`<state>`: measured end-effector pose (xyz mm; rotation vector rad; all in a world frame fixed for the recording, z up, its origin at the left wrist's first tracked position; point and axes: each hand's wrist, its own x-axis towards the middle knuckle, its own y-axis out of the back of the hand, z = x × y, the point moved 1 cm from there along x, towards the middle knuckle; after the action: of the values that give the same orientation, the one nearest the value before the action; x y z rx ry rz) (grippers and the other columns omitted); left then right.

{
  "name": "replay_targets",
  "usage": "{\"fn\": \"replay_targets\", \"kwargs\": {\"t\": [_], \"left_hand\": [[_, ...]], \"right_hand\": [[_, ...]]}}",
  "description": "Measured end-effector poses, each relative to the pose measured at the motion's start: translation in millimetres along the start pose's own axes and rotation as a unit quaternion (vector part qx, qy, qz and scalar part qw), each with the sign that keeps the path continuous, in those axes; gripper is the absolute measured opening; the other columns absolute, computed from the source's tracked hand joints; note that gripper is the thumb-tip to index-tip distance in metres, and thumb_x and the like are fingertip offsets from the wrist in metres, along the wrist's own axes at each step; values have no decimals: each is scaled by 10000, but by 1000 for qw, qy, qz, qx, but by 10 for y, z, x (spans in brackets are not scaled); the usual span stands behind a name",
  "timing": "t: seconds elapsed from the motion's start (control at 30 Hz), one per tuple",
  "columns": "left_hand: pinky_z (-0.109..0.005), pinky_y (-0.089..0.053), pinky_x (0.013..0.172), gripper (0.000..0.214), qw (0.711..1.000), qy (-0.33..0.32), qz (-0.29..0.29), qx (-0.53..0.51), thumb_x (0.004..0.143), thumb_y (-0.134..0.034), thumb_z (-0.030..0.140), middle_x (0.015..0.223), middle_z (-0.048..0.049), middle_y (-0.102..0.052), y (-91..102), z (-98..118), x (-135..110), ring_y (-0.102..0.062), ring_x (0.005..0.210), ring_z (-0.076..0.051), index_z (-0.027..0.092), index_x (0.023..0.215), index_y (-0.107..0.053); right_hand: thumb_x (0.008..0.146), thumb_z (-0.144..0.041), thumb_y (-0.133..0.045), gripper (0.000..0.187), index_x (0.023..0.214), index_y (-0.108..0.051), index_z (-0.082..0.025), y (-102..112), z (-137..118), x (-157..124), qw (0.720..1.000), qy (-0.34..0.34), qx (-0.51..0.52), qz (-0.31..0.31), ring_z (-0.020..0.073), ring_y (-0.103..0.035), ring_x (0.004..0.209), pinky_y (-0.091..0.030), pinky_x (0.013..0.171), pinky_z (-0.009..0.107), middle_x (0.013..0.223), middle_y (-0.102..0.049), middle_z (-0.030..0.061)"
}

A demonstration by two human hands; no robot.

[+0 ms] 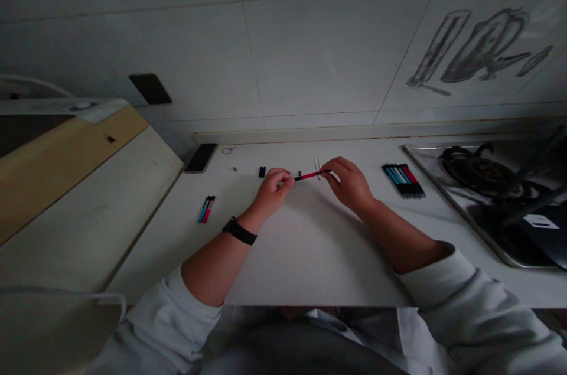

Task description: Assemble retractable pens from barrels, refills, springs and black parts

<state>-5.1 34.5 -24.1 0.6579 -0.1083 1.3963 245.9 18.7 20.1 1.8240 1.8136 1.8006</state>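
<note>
A red pen (307, 175) is held level above the white counter (305, 245), pinched at both ends. My left hand (273, 189), with a black band on its wrist, grips the pen's left end with closed fingers. My right hand (349, 182) pinches the right, black end. Two small white sticks (317, 164) lie just behind the pen. A small black cap (261, 172) rests left of my left hand.
A row of several blue and red pens (403, 179) lies to the right. Two pens, one blue and one red (206, 209), lie at left. A dark phone (201, 157) is near the wall. A gas stove (491, 186) fills the right side.
</note>
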Motion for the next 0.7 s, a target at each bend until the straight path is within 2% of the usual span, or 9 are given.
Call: {"fn": "replay_targets", "kwargs": {"t": [0.27,0.47,0.6,0.7], "left_hand": [[-295,-551,782,82,1000,-2,12,24,955,-676,258,1132,-97,-624,18,22,9,-624,1075,-203,194,914,-706],[-265,-551,727,14,996,-32,20,83,935,-697,198,1162,-94,-611,49,57,-2,-616,1106,-206,190,930,-708],[-310,-579,799,5,991,-61,23,114,938,-705,194,1152,-87,-614,52,79,-12,-617,1117,-211,190,941,-705],[-302,-583,777,29,992,-66,32,104,947,-702,221,1150,-89,-613,47,98,-19,-623,1102,-208,192,951,-703]], "right_hand": [[1042,-339,-558,192,1041,-722,-239,-4,10,-2,1000,4,9,0,265,-662,927,-536,847,414,984,-715,103],[1025,-324,-587,174,1013,-738,-239,22,-1,27,999,-14,43,-26,244,-676,896,-538,828,394,953,-727,83],[1006,-357,-612,178,990,-747,-241,20,65,30,995,-38,83,-44,239,-688,905,-546,834,393,962,-737,82],[946,-418,-694,199,1040,-742,-249,-19,135,25,984,-94,148,-20,243,-699,944,-559,874,411,1001,-743,80]]}}
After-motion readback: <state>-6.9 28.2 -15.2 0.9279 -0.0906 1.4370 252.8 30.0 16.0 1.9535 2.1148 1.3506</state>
